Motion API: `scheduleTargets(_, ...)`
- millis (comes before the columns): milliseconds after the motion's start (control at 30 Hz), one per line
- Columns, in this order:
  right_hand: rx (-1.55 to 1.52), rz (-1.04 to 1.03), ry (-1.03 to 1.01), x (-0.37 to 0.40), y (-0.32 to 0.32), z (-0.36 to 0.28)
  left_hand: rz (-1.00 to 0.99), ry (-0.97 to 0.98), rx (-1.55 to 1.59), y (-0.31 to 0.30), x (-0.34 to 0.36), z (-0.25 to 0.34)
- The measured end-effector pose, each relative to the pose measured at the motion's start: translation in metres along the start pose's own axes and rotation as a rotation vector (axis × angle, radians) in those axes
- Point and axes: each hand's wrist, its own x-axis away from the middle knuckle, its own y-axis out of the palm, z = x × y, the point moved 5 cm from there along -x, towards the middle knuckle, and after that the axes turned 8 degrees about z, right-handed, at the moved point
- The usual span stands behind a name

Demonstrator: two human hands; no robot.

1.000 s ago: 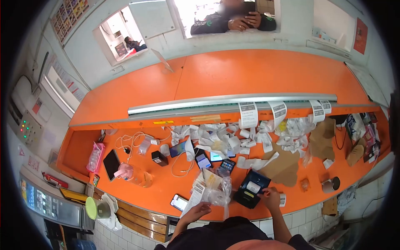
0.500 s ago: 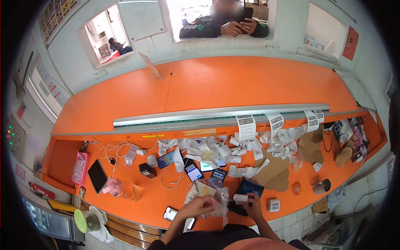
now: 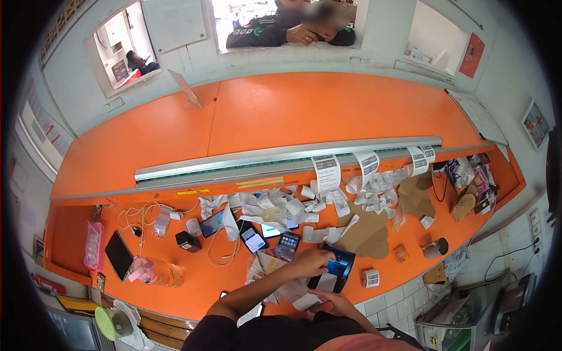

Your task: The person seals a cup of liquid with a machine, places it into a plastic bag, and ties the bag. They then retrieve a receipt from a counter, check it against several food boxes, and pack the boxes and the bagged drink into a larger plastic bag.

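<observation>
My left hand [image 3: 312, 263] is closed, with its bent fingers at the upper left edge of a black device [image 3: 338, 268] that has a glossy dark-blue face. Lower down, my right hand [image 3: 333, 302] is partly closed around a white paper roll [image 3: 305, 302], close to my body. A crumpled clear plastic bag [image 3: 291, 291] lies under my left forearm. Just beyond the left hand rests a phone with a lit screen [image 3: 287, 246]. To the right of the device stands a printed label roll [image 3: 370, 278].
Crumpled paper strips [image 3: 266, 205] and brown cardboard [image 3: 366, 234] cover the desk's middle. More phones, cables, a pink-lidded bottle [image 3: 158, 272] and a tablet [image 3: 119, 255] lie leftward. Printed slips [image 3: 326, 174] hang from a metal rail [image 3: 287, 158]. A person [image 3: 293, 29] leans at the window.
My left hand has moved right from the plastic bag to the black device. My right hand has come down and left with the paper roll. The view has shifted, and the person's head is lower.
</observation>
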Motion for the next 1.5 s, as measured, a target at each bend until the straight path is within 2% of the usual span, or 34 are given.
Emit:
scheduleTargets(67,0.038,0.012,-0.053,0.004,-0.005,-0.007,-0.025,0.258,-0.092,0.028,-0.010,0.002)
scheduleTargets(100,0.074,0.021,-0.110,0.006,-0.007,-0.013,-0.141,0.207,-0.050,0.044,-0.014,-0.004)
scheduleTargets(133,0.072,0.021,-0.102,0.007,-0.008,-0.016,-0.145,0.206,-0.044,0.053,-0.015,-0.008)
scheduleTargets(200,-0.112,0.270,-0.231,0.012,-0.022,-0.029,-0.108,0.259,-0.304,0.069,-0.013,-0.011)
scheduleTargets(233,-0.117,0.269,-0.206,0.013,-0.021,-0.025,-0.120,0.255,-0.281,0.077,-0.012,-0.016)
scheduleTargets(300,-0.520,0.461,0.025,0.015,-0.029,0.001,-0.027,0.259,-0.254,0.078,-0.010,-0.022)
scheduleTargets(333,-0.518,0.466,0.062,0.017,-0.034,0.006,-0.040,0.253,-0.220,0.086,-0.008,-0.027)
scheduleTargets(400,-0.198,0.540,0.061,0.017,-0.052,0.014,0.069,0.207,-0.124,0.091,-0.007,-0.037)
scheduleTargets(533,-0.025,0.524,0.257,0.020,-0.074,0.051,0.072,0.185,-0.074,0.087,-0.003,-0.039)
scheduleTargets(600,-0.023,0.530,0.296,0.018,-0.083,0.054,0.040,0.093,-0.035,0.084,-0.004,-0.040)
scheduleTargets(667,-0.015,0.555,0.321,0.012,-0.091,0.053,0.043,0.108,0.009,0.081,-0.005,-0.039)
scheduleTargets(867,0.065,0.602,0.199,-0.003,-0.089,0.060,0.060,0.029,-0.031,0.094,-0.006,-0.051)
scheduleTargets(933,-0.025,0.587,0.207,-0.011,-0.086,0.056,0.130,0.093,0.072,0.086,-0.009,-0.043)
scheduleTargets(967,0.054,0.588,0.154,-0.013,-0.084,0.053,0.134,0.141,0.110,0.087,-0.012,-0.043)
scheduleTargets(1000,0.136,0.596,0.106,-0.014,-0.084,0.051,0.110,0.153,0.111,0.090,-0.012,-0.043)
scheduleTargets(1133,0.073,0.570,0.057,-0.018,-0.081,0.059,0.076,0.093,0.103,0.088,-0.013,-0.040)
scheduleTargets(1200,0.014,0.622,0.032,-0.019,-0.082,0.064,0.045,0.090,0.052,0.087,-0.014,-0.041)
scheduleTargets(1300,0.166,0.693,0.035,-0.017,-0.083,0.069,0.030,0.076,0.094,0.089,-0.016,-0.038)
scheduleTargets(1400,0.143,0.759,0.006,-0.015,-0.086,0.073,-0.007,0.070,0.107,0.082,-0.024,-0.024)
scheduleTargets(1467,0.024,0.784,-0.031,-0.015,-0.089,0.075,-0.056,-0.012,0.104,0.081,-0.021,-0.022)
scheduleTargets(1500,-0.157,0.754,0.022,-0.014,-0.086,0.080,-0.105,-0.176,0.210,0.088,-0.016,-0.035)
